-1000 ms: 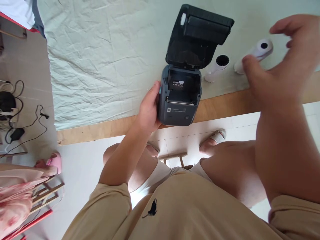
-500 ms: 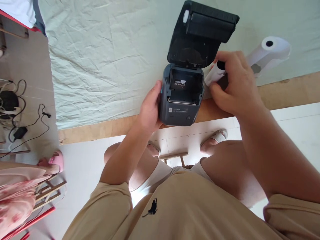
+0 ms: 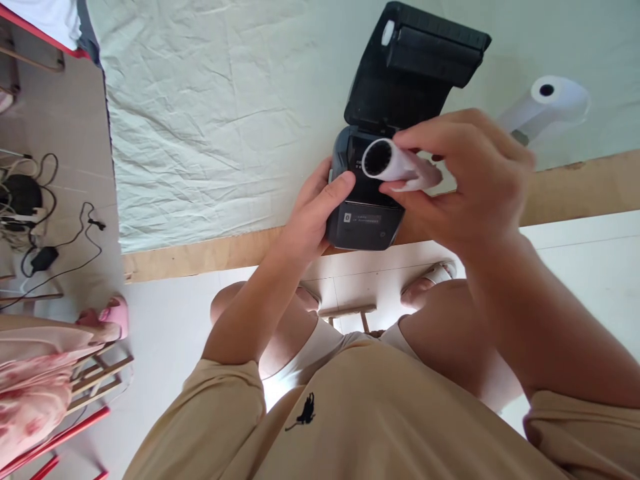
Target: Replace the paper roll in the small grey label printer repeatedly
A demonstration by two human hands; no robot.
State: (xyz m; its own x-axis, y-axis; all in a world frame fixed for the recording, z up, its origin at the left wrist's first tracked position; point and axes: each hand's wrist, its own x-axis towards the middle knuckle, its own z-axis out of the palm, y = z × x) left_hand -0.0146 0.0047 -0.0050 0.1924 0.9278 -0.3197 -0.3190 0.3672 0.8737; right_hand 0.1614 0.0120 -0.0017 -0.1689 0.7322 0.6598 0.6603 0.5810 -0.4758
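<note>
A dark portable printer (image 3: 367,227) with its black lid (image 3: 413,73) swung up stands near the table's front edge. Round its left side is my left hand (image 3: 317,210), gripping it, with the thumb over the rim of the open compartment. My right hand (image 3: 475,177) pinches a small white paper roll (image 3: 400,165) between thumb and fingers. The roll is tilted above the compartment, its hollow end facing left, and hides much of the inside. Whether it touches the printer I cannot tell.
A larger white paper roll (image 3: 555,103), partly unrolled, stands on the pale green cloth (image 3: 210,120) at right. The table's wooden edge (image 3: 200,259) runs in front. At left are cables (image 3: 45,259), a wooden stool (image 3: 103,380) and another person's foot in a pink slipper (image 3: 117,317).
My right hand has brought the small roll leftwards from beside the printer to over its compartment. My left thumb has moved from the printer's side onto its rim.
</note>
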